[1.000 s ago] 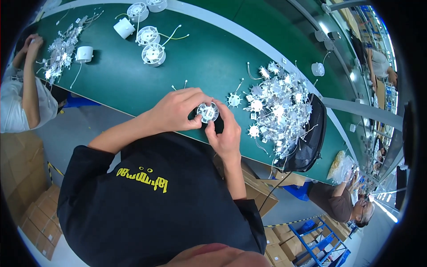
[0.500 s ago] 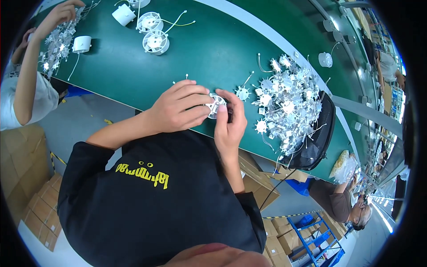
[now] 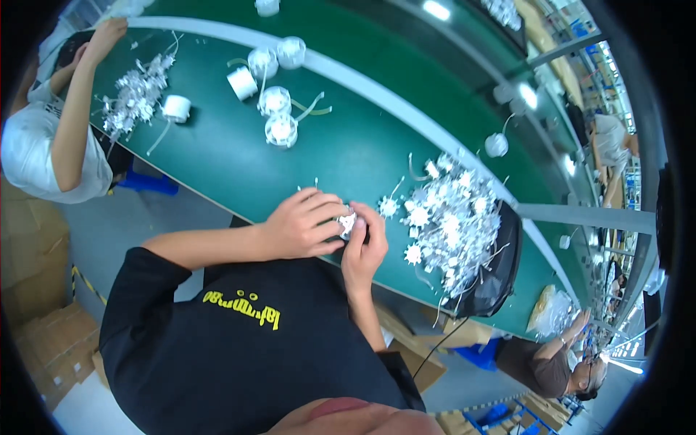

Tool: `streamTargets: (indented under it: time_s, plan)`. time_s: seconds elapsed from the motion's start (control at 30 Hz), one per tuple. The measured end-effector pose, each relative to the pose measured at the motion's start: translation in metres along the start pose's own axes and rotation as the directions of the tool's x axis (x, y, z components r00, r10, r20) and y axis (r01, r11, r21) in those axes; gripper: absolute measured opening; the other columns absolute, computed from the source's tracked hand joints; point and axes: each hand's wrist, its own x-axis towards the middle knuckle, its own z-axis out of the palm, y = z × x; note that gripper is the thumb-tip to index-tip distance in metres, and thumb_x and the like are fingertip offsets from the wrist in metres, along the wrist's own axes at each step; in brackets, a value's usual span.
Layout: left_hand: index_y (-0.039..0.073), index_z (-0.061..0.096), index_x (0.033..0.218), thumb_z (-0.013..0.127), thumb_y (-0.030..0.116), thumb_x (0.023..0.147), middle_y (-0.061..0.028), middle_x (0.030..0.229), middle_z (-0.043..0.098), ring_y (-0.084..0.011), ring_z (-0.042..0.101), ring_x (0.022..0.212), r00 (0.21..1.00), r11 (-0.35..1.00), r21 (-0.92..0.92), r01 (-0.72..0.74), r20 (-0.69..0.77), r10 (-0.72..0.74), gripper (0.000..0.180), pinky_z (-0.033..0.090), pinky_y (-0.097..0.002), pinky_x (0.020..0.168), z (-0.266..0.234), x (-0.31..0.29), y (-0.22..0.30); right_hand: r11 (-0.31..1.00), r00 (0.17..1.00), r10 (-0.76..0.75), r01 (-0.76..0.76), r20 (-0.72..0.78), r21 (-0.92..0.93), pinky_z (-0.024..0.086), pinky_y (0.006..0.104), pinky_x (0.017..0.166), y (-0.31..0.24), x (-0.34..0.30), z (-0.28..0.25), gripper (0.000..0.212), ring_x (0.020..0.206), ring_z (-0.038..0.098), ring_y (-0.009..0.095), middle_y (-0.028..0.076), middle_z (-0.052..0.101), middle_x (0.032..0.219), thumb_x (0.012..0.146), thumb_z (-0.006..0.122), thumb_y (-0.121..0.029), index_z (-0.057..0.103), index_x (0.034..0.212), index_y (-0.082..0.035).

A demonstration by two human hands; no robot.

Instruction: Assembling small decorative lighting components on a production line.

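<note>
A small round white plastic housing with spokes (image 3: 347, 223) sits between my two hands, just over the near edge of the green table. Curled around its left side are the fingers of my left hand (image 3: 303, 226). My right hand (image 3: 366, 245) pinches the other side with thumb and fingers. Much of the housing is hidden by the fingers. Just right of my hands lies a loose star-shaped white piece with a wire (image 3: 388, 207). Farther right is a heap of similar star-shaped pieces with wires (image 3: 453, 228).
Several white round housings (image 3: 280, 130) stand on the table (image 3: 217, 159) ahead. A black mesh-sided case (image 3: 500, 279) lies beside the heap. At left, a co-worker's arm (image 3: 72, 130) reaches over another heap (image 3: 138, 94). A raised pale rail (image 3: 377, 83) runs along the far side.
The view has shifted, so the table and hands appear lower in the picture. Both hands keep hold of the white housing, with little change in grip.
</note>
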Motion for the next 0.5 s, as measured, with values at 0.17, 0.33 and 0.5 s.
streamTargets:
  time_s: [0.17, 0.33, 0.5]
  plan:
    - [0.008, 0.061, 0.111, 0.079, 0.029, 0.081, -0.0093, 0.108, 0.069, -0.0318, 0.068, 0.102, 0.988, 0.995, -0.067, 0.078, 0.138, -0.068, 0.040, 0.056, -0.0441, 0.082, 0.004, 0.023, -0.003, 0.977, 0.978, -0.098, 0.059, -0.183, -0.204, 0.049, 0.0402, 0.100, -0.004, -0.002, -0.011, 0.025, 0.113, 0.064, 0.032, 0.018, 0.068, 0.120, 0.097, 0.054, 0.002, 0.064, 0.120, 0.004]
    - [0.007, 0.053, 0.112, 0.077, 0.040, 0.085, -0.0179, 0.108, 0.070, -0.0369, 0.070, 0.095, 0.902, 0.976, 0.069, 0.206, 0.373, -0.217, 0.048, 0.055, -0.0500, 0.075, -0.041, 0.120, -0.057, 0.861, 0.956, -0.204, 0.072, -0.212, -0.504, 0.048, 0.0462, 0.102, -0.005, -0.008, -0.027, 0.027, 0.113, 0.062, 0.041, 0.020, 0.067, 0.120, 0.091, 0.059, 0.002, 0.065, 0.116, 0.004]
    - [0.006, 0.054, 0.112, 0.074, 0.044, 0.085, -0.0209, 0.094, 0.072, -0.0436, 0.070, 0.086, 0.934, 0.900, 0.297, 0.318, 0.066, -0.352, 0.051, 0.055, -0.0533, 0.074, -0.028, 0.231, -0.230, 0.874, 0.952, -0.183, 0.043, -0.245, -0.484, 0.048, 0.0472, 0.101, 0.003, -0.003, -0.025, 0.027, 0.112, 0.062, 0.041, 0.020, 0.067, 0.120, 0.087, 0.062, 0.001, 0.066, 0.114, 0.003]
